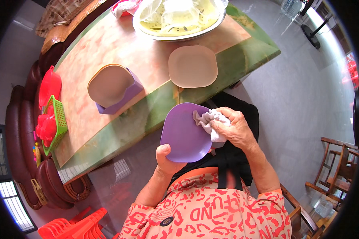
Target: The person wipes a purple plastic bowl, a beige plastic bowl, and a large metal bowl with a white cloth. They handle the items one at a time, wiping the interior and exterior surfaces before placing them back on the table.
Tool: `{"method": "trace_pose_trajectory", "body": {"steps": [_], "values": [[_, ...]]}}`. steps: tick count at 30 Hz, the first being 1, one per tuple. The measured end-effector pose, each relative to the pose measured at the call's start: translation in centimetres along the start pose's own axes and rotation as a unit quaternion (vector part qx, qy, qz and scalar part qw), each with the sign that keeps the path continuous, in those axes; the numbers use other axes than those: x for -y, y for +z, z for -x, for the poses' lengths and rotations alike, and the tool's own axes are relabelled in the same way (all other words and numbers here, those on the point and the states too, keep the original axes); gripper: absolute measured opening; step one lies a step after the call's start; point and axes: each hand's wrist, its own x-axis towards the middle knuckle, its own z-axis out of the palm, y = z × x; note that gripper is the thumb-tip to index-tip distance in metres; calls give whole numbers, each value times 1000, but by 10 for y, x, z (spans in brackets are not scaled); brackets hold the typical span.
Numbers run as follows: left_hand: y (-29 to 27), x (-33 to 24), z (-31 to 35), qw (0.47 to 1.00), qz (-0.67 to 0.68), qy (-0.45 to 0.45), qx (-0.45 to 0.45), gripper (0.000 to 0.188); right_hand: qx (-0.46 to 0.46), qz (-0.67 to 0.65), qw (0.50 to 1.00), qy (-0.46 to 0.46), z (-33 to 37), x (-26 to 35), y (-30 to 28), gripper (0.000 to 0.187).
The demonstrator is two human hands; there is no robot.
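A shallow purple plate (185, 133) with rounded corners is tilted up in front of my body, near the table's front edge. My left hand (167, 159) grips its lower left rim, thumb on the inner face and fingers hidden underneath. In my right hand (235, 127) a crumpled white cloth (211, 122) is bunched, pressed against the plate's upper right edge. Just beyond the plate, a beige plate (193, 66) of similar shape lies on the table. To its left, more beige plates (111, 84) sit in a purple holder (123, 99).
The marbled table (119, 139) has a green border. At its far side stands a large metal basin (179, 36) with clear plastic inside. A green basket (60, 119) with red items and a red basin (50, 87) are at the left. Wooden chairs (335, 171) stand right, red stools (75, 227) lower left.
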Motion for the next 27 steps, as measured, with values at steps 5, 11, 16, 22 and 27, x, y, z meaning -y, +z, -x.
{"method": "trace_pose_trajectory", "body": {"steps": [5, 11, 16, 22, 27], "values": [[-8, 3, 7, 996, -27, 69, -55, 81, -181, 226, 942, -168, 5, 14, 15, 17], [10, -8, 31, 841, -391, 330, -178, 16, -294, 381, 821, -307, 8, 25, 2, 33], [61, -5, 18, 955, -252, 77, -135, 20, -254, 411, 784, -389, 18, 25, 19, 39], [47, 5, 5, 963, -86, 154, -203, 19, -140, 373, 801, -447, 49, 28, 38, 47], [48, -7, 34, 962, -148, 135, -186, 17, 0, 145, 916, -374, 67, 52, 20, 53]]}}
